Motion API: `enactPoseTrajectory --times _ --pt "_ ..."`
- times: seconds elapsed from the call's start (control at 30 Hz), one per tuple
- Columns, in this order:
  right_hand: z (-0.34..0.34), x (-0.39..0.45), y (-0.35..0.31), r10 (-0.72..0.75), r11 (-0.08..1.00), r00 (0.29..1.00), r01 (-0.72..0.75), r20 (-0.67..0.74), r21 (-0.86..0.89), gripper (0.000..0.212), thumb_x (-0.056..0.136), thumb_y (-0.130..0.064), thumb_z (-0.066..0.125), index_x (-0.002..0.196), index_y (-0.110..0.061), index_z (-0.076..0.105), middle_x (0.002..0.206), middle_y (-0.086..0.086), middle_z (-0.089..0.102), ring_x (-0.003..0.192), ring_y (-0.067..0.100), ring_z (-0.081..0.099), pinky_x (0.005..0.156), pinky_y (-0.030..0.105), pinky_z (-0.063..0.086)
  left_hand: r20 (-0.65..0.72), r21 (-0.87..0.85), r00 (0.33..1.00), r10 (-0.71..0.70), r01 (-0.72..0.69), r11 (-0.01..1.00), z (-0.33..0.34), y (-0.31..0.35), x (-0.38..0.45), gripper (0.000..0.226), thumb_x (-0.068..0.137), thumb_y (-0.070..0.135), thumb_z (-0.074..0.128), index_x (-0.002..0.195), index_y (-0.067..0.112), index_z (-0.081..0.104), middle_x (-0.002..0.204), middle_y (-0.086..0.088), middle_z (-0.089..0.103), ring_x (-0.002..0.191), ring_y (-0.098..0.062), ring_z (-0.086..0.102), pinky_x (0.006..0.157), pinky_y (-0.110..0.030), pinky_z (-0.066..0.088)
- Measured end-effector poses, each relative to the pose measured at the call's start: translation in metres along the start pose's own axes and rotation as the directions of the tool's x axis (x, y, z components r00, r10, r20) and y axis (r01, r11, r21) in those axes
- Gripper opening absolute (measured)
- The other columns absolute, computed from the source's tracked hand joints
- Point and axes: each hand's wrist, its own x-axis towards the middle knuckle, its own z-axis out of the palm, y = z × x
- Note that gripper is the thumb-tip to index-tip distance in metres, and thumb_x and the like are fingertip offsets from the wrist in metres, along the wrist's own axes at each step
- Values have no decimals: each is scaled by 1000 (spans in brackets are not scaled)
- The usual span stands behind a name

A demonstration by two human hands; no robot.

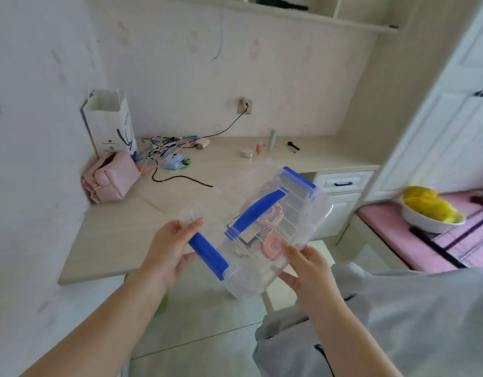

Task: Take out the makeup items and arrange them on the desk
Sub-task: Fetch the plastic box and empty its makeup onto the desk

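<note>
So I've got the clear box (278, 229) held up over the near table (120, 235) edge: left hand (172, 248) curled round its blue latch (207, 254), right hand (305, 265) gripping the near corner. Pink compact (273, 246) sits inside; a few makeup bits (258, 148) stand far right.

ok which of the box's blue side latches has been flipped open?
The near blue latch, swung outward off the clear box and held by the left hand. The far blue latch lies flat against the lid edge, closed.
</note>
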Motion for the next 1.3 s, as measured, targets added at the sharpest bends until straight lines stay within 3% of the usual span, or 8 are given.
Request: enactPoseTrajectory --times 0.13,0.27,0.4,0.53,0.8,0.93,1.2,1.3 --pt "-58 -23 -36 -90 996 986 91 -143 0 27 87 -25 64 101 -2 65 102 11 73 95 21 70 86 40 55 178 15 982 56 -59 998 77 8 -16 15 88 22 64 82 10 58 68 5 68 70 -8 68 81 -44 54" --pt "-123 -47 -75 -187 981 951 193 -245 1 16 87 -22 63 93 -9 70 93 9 74 87 22 70 87 43 55 308 7 950 50 -55 998 159 10 -38 31 86 23 65 106 0 59 106 -14 69 99 -27 67 92 -52 50" --pt "-204 -72 -106 -257 963 908 270 -332 -7 9 88 -20 62 82 -13 65 77 1 72 72 11 68 80 36 53 418 -10 908 39 -38 999 251 -10 -67 20 84 22 66 97 8 61 104 -12 68 105 -31 64 94 -56 47" --pt "-298 -93 -129 -240 966 880 257 -410 -15 28 84 -28 68 96 -4 60 95 13 69 91 22 67 87 42 55 455 -19 891 6 3 1000 339 -42 -98 26 81 23 71 96 7 56 111 -18 60 115 -34 59 91 -59 49" --pt "-480 -129 -161 -217 969 827 246 -518 -13 37 84 -23 68 110 1 58 105 15 69 91 23 68 79 39 58 533 10 845 -46 48 999 502 -129 -167 18 84 22 68 74 13 56 72 -1 68 80 -16 67 88 -51 52" --pt "-563 -129 -161 -154 978 801 208 -579 29 38 81 -24 71 110 -2 58 112 15 67 104 30 65 92 49 52 541 85 833 -115 82 993 573 -175 -185 15 84 24 69 82 12 59 88 -7 68 94 -23 66 83 -50 54" --pt "-691 -81 -164 -126 988 752 154 -647 -14 38 81 -30 71 107 -5 59 110 10 67 102 25 65 95 43 51 550 126 809 -208 166 978 700 -252 -158 39 84 23 67 114 1 56 112 -23 62 105 -37 63 82 -50 55" --pt "-733 -45 -170 -130 988 746 151 -653 -25 38 84 -27 68 109 -1 58 107 10 67 96 22 66 89 39 54 551 132 803 -227 185 974 749 -279 -128 34 83 25 69 108 6 56 123 -26 58 103 -34 65 87 -54 53"
